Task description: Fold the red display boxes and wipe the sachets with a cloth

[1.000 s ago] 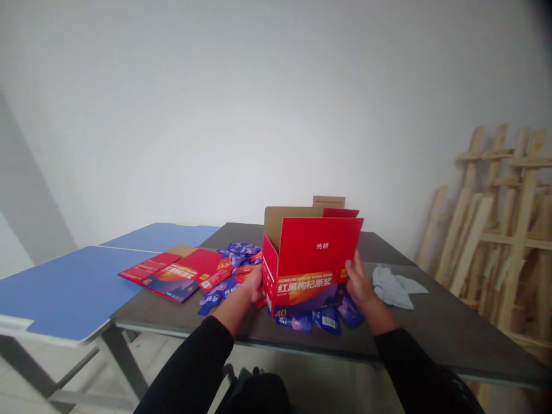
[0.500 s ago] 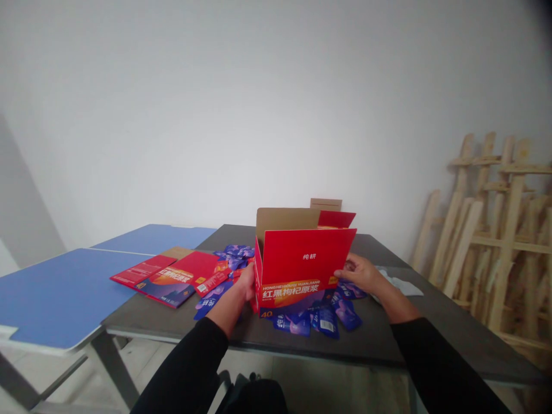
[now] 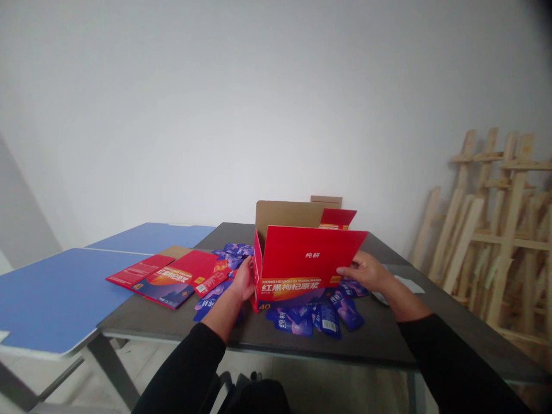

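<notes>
A red cardboard box with its top flaps up stands tilted in front of me, between my hands. My left hand presses against its left side, with the fingers partly hidden behind it. At the right side, my right hand pinches the box's edge between thumb and fingers. Blue-purple pouches lie on the table below and in front of the box. More pouches are heaped behind my left hand. The inside of the box is mostly hidden by its front flap.
A flattened red carton lies on the dark table to the left. A white sheet or bag lies at the right. A blue table adjoins on the left. Wooden easels lean against the wall at the right.
The box's front flap has swung a little outward and to the right, and the box shows slightly more open. Both hands stay on the box.
</notes>
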Action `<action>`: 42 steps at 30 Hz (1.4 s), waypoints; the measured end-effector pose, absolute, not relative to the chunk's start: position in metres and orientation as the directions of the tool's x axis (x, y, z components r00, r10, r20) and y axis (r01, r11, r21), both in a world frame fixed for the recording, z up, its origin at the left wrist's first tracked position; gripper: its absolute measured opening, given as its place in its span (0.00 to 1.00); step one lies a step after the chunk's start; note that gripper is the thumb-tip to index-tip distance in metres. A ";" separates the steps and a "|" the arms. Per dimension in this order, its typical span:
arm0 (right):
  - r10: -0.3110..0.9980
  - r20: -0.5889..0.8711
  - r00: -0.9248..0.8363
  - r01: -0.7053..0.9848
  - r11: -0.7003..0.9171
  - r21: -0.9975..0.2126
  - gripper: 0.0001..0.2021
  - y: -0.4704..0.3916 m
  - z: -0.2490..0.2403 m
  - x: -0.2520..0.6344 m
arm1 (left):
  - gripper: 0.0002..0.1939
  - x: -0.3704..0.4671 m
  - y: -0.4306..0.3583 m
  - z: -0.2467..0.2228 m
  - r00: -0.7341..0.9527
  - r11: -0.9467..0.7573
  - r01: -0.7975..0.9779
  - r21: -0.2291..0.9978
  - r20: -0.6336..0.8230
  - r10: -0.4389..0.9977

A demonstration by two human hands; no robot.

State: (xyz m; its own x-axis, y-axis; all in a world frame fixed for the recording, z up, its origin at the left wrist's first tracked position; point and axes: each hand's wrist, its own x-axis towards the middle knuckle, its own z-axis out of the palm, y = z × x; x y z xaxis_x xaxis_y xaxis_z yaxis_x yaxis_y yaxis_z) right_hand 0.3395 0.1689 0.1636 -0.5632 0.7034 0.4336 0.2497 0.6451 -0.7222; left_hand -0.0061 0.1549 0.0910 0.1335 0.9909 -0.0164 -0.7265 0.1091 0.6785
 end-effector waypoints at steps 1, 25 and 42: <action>0.727 0.448 -0.520 0.265 0.636 -0.725 0.18 0.172 0.160 0.340 | 0.16 -0.006 0.156 0.090 0.079 0.068 -0.731 0.679 -0.014 0.997; 0.794 0.605 -0.055 0.626 0.500 -0.598 0.14 0.321 0.212 0.284 | 0.09 -0.008 0.117 0.018 0.288 -0.636 0.593 0.493 0.608 0.740; 0.809 0.564 -0.163 0.655 0.517 -0.551 0.07 0.456 0.161 0.233 | 0.08 -0.014 0.140 -0.029 0.516 -0.812 0.574 0.104 0.724 0.458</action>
